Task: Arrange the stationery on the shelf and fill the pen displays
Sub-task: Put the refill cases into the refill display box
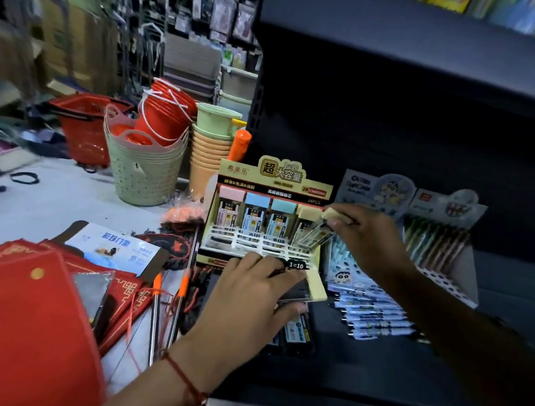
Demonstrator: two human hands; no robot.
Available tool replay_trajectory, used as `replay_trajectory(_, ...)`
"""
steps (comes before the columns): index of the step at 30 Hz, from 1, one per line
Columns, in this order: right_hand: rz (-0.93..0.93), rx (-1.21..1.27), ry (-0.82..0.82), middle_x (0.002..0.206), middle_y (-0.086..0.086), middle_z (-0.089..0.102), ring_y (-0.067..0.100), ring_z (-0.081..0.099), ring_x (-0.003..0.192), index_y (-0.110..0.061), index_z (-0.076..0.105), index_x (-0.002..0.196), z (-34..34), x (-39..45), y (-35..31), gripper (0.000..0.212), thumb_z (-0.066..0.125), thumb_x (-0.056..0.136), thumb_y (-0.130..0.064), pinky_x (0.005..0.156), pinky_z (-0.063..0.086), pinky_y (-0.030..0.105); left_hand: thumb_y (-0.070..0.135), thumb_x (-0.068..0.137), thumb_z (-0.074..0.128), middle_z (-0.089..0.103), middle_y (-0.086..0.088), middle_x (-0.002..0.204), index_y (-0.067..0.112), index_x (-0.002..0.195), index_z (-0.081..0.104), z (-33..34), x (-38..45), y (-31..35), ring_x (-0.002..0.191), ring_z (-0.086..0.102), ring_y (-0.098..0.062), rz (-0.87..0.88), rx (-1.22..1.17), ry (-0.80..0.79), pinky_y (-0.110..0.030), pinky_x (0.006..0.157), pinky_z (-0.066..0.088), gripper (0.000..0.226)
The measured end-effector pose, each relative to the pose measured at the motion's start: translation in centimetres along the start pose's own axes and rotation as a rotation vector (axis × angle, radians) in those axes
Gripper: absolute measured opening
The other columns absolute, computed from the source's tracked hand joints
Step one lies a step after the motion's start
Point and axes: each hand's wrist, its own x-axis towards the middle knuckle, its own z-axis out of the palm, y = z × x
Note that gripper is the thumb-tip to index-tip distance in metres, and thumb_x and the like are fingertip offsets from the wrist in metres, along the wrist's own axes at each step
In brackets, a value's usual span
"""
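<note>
Progress: lead-refill display (266, 222) nearly full | right hand (365, 239) pinches yellow-capped case (316, 230) at its 3 o'clock slot; left hand (252, 297) grips spare cases (304, 289); loose pens (375, 317) remain

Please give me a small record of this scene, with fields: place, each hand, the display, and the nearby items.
place: dark shop shelf
right hand: pinches a yellow-capped lead case, tilted over the display's rightmost column
left hand: holds more cases, yellow caps showing
lead refill display: pink, blue, teal and yellow columns
right of display: cartoon pen boxes; loose pens on the shelf
left: red fabric items, stacked baskets
</note>
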Motion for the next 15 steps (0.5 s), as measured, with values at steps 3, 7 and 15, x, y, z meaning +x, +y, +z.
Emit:
replay_trajectory(3, -0.024, -0.091, -0.059, 0.116, 0.001, 0.069, 0.006, 0.056, 0.091, -0.019, 0.068, 0.126, 0.7, 0.9, -0.3, 0.030, 0.061, 0.097, -0.025, 0.073, 0.038, 0.014, 0.061, 0.086, 0.042, 0.061, 0.009, 0.102, 0.034, 0.123, 0.061, -0.1, 0.1, 0.0, 0.094, 0.052, -0.019, -0.008, -0.011, 0.002, -0.038, 0.077, 0.049, 0.050)
replay_trajectory(7, -0.050, -0.131, -0.141, 0.112, 0.001, 0.068, 0.003, 0.051, 0.077, -0.017, 0.067, 0.127, 1.2, 1.5, -0.3, 0.030, 0.061, 0.098, -0.023, 0.064, 0.032, 0.005, 0.061, 0.087, 0.041, 0.062, 0.008, 0.102, 0.033, 0.125, 0.060, -0.3, 0.2, 0.1, 0.094, 0.052, -0.019, -0.007, -0.023, -0.019, -0.039, 0.077, 0.049, 0.051)
replay_trajectory(15, -0.083, -0.158, -0.233, 0.124, 0.003, 0.067, 0.007, 0.055, 0.100, -0.014, 0.066, 0.128, 1.7, 2.4, -0.7, 0.033, 0.061, 0.097, -0.024, 0.083, 0.037, 0.022, 0.058, 0.087, 0.051, 0.062, 0.008, 0.103, 0.033, 0.126, 0.060, -0.3, 0.2, 0.0, 0.095, 0.051, -0.020, -0.018, -0.026, -0.026, -0.039, 0.077, 0.048, 0.047)
